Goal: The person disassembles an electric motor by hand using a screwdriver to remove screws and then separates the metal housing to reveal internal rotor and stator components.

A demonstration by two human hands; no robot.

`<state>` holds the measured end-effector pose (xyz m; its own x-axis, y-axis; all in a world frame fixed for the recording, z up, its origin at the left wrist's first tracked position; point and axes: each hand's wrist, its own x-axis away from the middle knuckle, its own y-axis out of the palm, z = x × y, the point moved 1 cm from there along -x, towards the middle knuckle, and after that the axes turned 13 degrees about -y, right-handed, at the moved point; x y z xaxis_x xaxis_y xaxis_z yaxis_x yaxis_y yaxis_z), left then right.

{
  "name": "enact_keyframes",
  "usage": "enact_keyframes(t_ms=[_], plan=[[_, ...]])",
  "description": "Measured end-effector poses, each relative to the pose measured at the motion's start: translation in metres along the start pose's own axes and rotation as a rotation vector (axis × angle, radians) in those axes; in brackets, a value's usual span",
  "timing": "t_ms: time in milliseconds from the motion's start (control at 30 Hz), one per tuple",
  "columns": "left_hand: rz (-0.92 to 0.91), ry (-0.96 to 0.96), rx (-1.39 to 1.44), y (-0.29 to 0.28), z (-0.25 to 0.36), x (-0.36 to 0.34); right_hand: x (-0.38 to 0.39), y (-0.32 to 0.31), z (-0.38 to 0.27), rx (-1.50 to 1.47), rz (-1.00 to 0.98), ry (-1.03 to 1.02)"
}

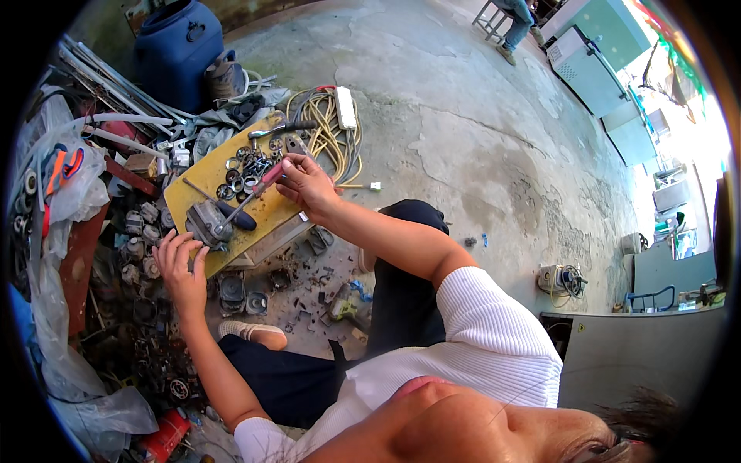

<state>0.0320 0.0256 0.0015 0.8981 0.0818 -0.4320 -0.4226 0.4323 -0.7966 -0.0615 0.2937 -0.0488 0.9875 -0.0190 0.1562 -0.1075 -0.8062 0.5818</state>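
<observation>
My right hand (307,187) grips the pink-red handle of a screwdriver (268,177), whose shaft slants down to a grey metal housing (207,224) at the left side of a yellow board (268,231). My left hand (179,262) has its fingers spread beside that housing at the board's edge; whether the fingertips touch it I cannot tell. A dark-handled tool (242,217) lies next to the housing. Several metal rings (235,174) and a ratchet-like tool (293,125) are further up the board.
Piled scrap castings (148,224), pipes (104,81) and plastic bags (69,386) crowd the left, below a blue barrel (176,58). A cable coil (328,143) with a power strip (345,108), and a green drill (343,305) lie around the board. Another person's leg (517,31) shows by a stool (488,21).
</observation>
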Motion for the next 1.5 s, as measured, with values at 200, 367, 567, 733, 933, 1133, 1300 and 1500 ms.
enact_keyframes(t_ms=[200, 367, 567, 733, 933, 1133, 1300, 1500], plan=[[0.001, -0.008, -0.030, 0.001, 0.002, 0.001, -0.004, 0.000, 0.004, -0.064, -0.028, -0.005], [0.003, -0.001, -0.041, 0.001, 0.003, 0.000, -0.002, -0.002, 0.002, -0.050, -0.046, 0.010], [0.009, -0.003, -0.036, 0.001, 0.002, 0.001, 0.006, 0.004, -0.006, 0.063, -0.042, 0.019], [0.031, -0.004, -0.026, 0.001, 0.002, 0.002, 0.002, 0.002, 0.003, 0.049, -0.026, 0.028], [0.060, 0.012, -0.028, 0.002, -0.002, 0.002, 0.001, -0.001, 0.004, 0.033, -0.038, 0.039], [0.051, 0.024, -0.024, 0.001, -0.003, 0.002, 0.001, -0.001, 0.004, 0.019, -0.050, 0.057], [0.044, 0.024, -0.043, 0.001, -0.002, 0.003, 0.002, 0.000, 0.002, 0.028, -0.052, 0.067], [0.064, 0.020, -0.040, 0.001, -0.003, 0.003, 0.000, -0.001, 0.004, 0.023, -0.066, 0.072]])
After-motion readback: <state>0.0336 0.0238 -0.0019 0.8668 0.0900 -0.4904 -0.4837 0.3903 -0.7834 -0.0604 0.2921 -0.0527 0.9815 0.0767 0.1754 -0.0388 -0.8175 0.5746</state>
